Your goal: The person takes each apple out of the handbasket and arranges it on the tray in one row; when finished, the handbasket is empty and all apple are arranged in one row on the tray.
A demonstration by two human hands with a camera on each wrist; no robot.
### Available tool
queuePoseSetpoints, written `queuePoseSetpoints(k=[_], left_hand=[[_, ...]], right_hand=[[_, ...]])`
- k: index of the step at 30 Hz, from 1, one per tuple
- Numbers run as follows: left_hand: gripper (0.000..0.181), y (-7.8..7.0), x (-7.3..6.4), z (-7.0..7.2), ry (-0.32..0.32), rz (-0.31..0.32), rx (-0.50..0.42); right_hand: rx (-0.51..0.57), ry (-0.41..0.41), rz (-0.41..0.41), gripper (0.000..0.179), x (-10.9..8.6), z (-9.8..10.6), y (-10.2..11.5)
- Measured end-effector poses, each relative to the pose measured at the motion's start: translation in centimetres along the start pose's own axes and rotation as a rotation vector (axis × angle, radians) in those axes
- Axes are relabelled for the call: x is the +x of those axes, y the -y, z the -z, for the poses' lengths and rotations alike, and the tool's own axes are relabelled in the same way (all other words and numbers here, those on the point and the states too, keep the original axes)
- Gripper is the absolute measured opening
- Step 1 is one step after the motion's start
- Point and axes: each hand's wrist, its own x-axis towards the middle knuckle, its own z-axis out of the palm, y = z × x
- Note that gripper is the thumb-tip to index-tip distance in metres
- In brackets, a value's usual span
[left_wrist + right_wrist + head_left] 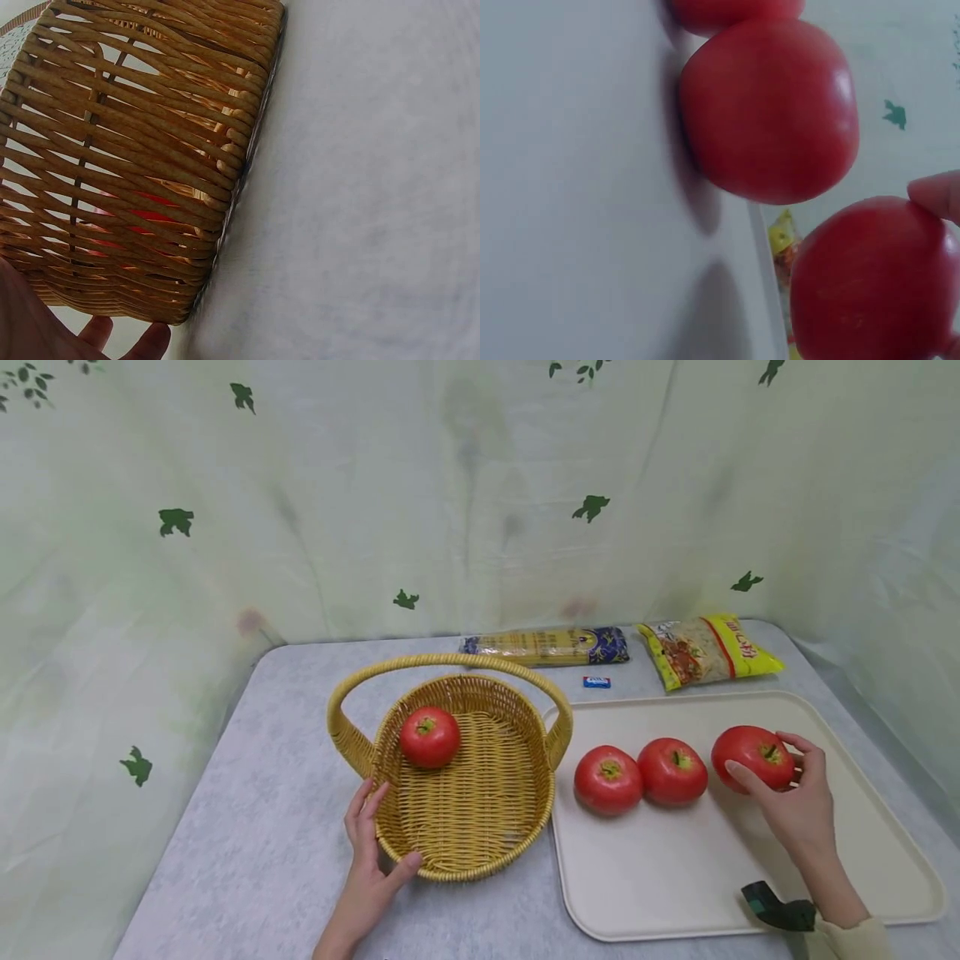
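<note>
My right hand holds a red apple between thumb and fingers, at the right of the tray. In the right wrist view this apple is off the tray surface, its shadow lying apart from it. Two more apples sit side by side on the tray, one at the left and one nearer the held one. My left hand rests spread against the near left side of a yellow wicker basket, fingers fairly straight at its rim. Inside the basket, at the far left, lies one apple.
The cream tray stands right of the basket. Behind them lie a long noodle packet, a small blue wrapped piece and a yellow food bag. The basket's tall handle arches up. A curtain hangs behind the table.
</note>
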Motion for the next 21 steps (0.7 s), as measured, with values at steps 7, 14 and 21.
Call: queuePoseSetpoints(k=[7,14,21], left_hand=[[0.090,-0.2,0.1,0.1,0.003,0.005,0.004],[0.090,-0.2,0.1,0.0,-0.001,-0.005,-0.001],[0.089,-0.3,0.1,0.0,0.001,0.006,-0.012]], right_hand=[[-0.026,0.093,-0.076,0.083,-1.9,0.4,4.0],[-0.010,0.126,-0.028,0.083,-1.8,0.2,3.4],[-0.015,0.164,-0.021,0.081,-1.9,0.2,3.2]])
